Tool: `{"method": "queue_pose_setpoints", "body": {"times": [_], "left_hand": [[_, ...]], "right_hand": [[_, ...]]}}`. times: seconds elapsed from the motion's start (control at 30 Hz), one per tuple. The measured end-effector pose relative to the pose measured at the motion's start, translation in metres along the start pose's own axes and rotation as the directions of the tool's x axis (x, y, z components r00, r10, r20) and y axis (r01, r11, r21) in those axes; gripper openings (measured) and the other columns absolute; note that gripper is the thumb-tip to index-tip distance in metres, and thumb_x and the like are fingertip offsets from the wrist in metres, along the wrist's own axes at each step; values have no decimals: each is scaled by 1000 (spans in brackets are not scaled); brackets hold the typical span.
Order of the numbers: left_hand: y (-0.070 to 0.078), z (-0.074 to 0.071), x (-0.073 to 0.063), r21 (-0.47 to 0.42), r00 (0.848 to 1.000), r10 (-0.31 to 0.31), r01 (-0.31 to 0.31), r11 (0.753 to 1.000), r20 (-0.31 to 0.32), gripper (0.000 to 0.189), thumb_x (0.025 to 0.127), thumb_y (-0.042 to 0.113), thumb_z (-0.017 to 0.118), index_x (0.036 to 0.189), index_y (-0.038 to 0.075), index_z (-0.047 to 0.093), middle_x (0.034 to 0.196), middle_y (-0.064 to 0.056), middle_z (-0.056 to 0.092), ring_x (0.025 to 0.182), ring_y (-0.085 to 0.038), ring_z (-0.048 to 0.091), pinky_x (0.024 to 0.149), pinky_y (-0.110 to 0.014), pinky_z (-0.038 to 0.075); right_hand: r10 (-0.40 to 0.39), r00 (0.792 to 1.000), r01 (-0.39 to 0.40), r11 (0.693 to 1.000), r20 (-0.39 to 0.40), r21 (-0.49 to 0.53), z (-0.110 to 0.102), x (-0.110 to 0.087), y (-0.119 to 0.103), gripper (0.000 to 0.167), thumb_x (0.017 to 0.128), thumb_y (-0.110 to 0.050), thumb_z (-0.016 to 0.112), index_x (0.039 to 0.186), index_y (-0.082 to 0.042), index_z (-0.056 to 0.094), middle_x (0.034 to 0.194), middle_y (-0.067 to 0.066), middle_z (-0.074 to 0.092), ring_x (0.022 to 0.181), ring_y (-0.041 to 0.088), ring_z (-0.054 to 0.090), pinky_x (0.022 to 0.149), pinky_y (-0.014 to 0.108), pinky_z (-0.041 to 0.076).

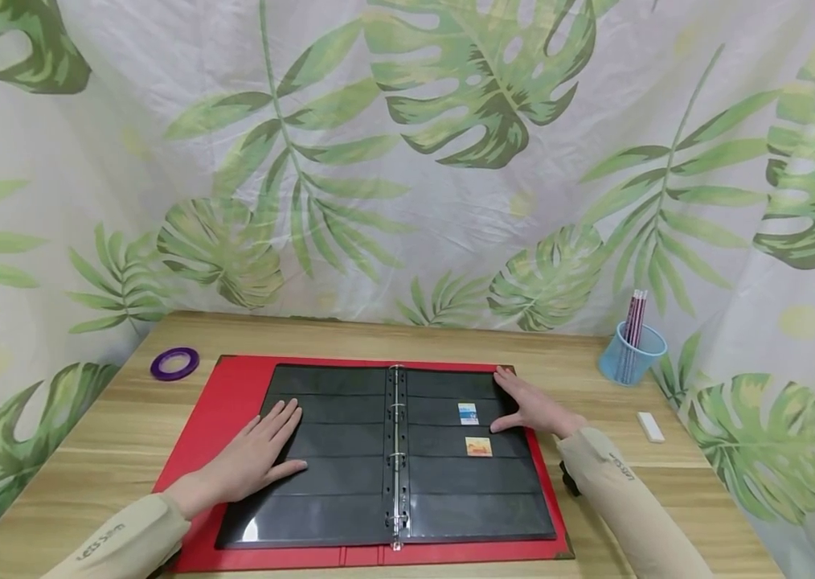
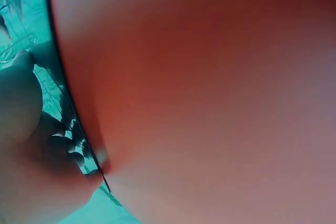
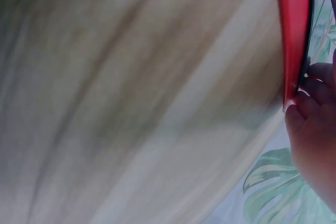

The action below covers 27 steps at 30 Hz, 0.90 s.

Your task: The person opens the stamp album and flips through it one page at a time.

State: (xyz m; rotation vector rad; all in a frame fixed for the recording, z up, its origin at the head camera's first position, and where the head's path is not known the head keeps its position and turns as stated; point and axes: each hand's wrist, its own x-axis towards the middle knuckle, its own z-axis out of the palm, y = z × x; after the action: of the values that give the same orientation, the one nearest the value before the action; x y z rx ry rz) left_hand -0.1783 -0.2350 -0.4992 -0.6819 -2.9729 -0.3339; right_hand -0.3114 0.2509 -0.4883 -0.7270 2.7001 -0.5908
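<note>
An open red ring binder (image 1: 234, 382), a stamp album by its look, lies on the table with strip-pocketed black pages (image 1: 338, 474) on both sides of its metal rings (image 1: 396, 430). Two small stamps, one blue and white (image 1: 468, 413) and one yellow-orange (image 1: 478, 446), sit in the right page's pockets. My left hand (image 1: 255, 453) rests on the left page, fingers straight and thumb spread. At the upper right edge of the binder, my right hand (image 1: 538, 408) touches the page with thumb apart from extended fingers. Both wrist views are partly blurred; the right one shows fingers (image 3: 310, 100) against the red cover's edge.
A purple roll of tape (image 1: 174, 363) lies at the table's back left. Toward the back right stands a blue mesh cup (image 1: 628, 358) with several pencils (image 1: 636, 318). A white eraser (image 1: 650, 427) is right of the binder. Leaf-printed cloth (image 1: 451, 241) hangs behind the table.
</note>
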Motion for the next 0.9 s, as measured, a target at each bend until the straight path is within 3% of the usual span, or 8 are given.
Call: {"method": "queue_pose_setpoints", "body": {"times": [0.4,0.6,0.8,0.9], "left_hand": [[-2,3,1,30,1000,12,-12,999,-10,82,92,56,59,148,-2,42,157,-22,38,144,-44,37,111,-63,36],[0,1,1,12,1000,6,-5,1000,-3,83,92,57,59,148,-2,42,157,-22,38,145,-44,37,111,-63,36],[0,0,1,6,1000,-1,1,1000,2,83,92,57,59,148,-2,41,157,-22,38,145,-44,36,112,-64,35],[0,0,1,6,1000,0,0,1000,1,83,92,57,59,149,-2,41,157,-22,38,145,-44,36,111,-64,35]], "right_hand": [[-28,999,28,1000,-26,-10,0,0,0,103,80,-47,78,154,4,27,164,23,19,151,42,22,119,57,28],[-52,995,51,999,-80,-16,1,-1,0,101,77,-47,81,152,3,34,160,24,30,147,45,31,116,58,32],[-130,976,116,989,-176,-90,2,0,0,94,71,-46,86,142,3,50,147,24,49,134,44,47,109,58,40],[-168,959,139,981,-228,-137,3,0,0,87,68,-44,89,136,1,58,133,21,53,120,35,51,100,51,46]]}}
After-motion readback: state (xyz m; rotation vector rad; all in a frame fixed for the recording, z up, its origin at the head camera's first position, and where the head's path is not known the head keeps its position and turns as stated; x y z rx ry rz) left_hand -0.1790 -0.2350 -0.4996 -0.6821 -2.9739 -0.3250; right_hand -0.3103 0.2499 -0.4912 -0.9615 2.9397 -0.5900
